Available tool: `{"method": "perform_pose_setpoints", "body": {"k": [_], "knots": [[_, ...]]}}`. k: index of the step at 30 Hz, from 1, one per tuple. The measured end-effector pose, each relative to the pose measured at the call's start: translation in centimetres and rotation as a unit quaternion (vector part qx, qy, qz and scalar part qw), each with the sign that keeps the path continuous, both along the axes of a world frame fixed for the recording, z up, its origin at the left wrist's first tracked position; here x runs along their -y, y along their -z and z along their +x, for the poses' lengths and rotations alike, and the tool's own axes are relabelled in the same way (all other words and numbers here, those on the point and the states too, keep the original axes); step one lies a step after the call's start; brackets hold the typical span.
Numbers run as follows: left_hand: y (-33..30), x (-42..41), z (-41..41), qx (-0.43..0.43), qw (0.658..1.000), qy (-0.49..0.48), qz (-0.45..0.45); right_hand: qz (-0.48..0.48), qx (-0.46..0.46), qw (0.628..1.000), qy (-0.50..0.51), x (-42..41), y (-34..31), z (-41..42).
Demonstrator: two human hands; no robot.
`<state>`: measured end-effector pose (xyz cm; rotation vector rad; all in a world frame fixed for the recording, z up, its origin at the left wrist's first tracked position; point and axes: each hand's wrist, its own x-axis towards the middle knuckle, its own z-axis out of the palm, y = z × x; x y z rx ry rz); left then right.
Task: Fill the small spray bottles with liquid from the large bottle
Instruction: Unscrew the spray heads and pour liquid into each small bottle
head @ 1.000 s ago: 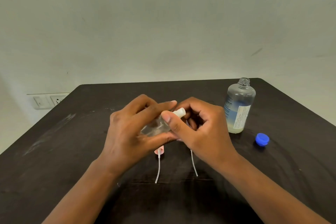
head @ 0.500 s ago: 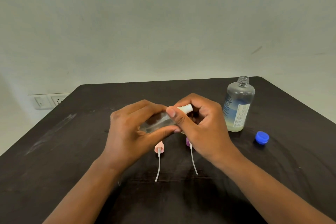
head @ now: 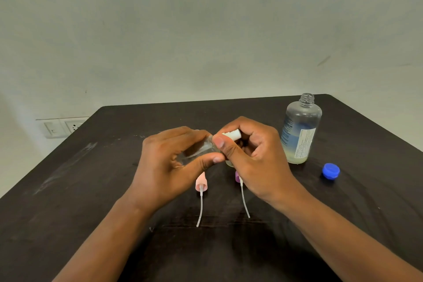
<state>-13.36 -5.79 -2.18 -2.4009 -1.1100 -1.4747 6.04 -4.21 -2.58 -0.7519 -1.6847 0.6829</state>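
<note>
Hands lower since a second ago. I see left hand (head: 169, 162) gripping small clear bottle (head: 196, 151) above counter (head: 91, 190); right hand (head: 249, 158) pinching its white cap (head: 233, 134). Cap likely unscrewing; large bottle (head: 299, 130) open, waiting right.

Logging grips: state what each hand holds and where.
Left hand grips the small clear spray bottle round its body; right hand pinches its white spray top.

Pretty soft, even light, a bit dim and greenish on the wall (head: 206, 30). Only faint shadows on the dark table (head: 68, 213), with a dull sheen along its left side. Slight wide-angle bending at the edges, mostly sharp otherwise.
</note>
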Motion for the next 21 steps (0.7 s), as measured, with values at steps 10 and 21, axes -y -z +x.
{"method": "perform_pose_setpoints", "body": {"k": [10, 21], "knots": [[-0.20, 0.11, 0.39, 0.008, 0.999, 0.013, -0.035, 0.014, -0.023, 0.999, -0.019, 0.24, -0.02, -0.04], [0.36, -0.38, -0.14, 0.082, 0.991, 0.050, -0.091, 0.048, 0.020, 0.997, -0.060, 0.28, 0.05, 0.38]]}}
